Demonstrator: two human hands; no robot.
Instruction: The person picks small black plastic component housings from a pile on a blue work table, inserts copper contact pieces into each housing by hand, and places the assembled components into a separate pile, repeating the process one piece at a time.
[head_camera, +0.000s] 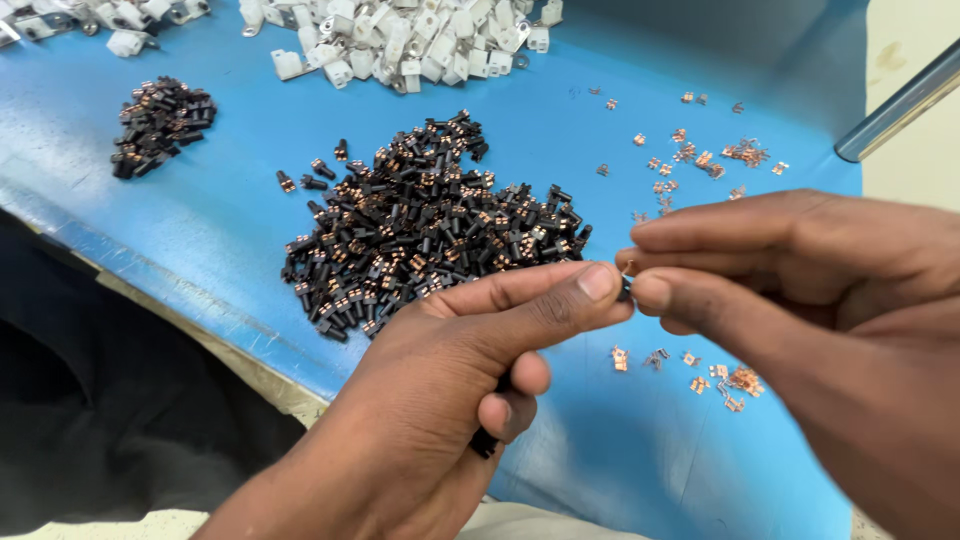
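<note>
Fingertip work over the blue bench (620, 470).
We see our left hand (470, 400) and right hand (800, 290) together pinching one small black part (626, 289), parts pile (430, 225) just beyond for reach.

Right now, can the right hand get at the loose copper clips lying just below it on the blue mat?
Probably yes. The copper clips lie bare on the blue mat right under the right hand, with nothing over them. But its fingers are pinching a small part against the left hand, so it would have to let go first.

No package, label, sign or screen shows anywhere in view; nothing here carries a printed face, a wrapper, a tag or a display.
</note>
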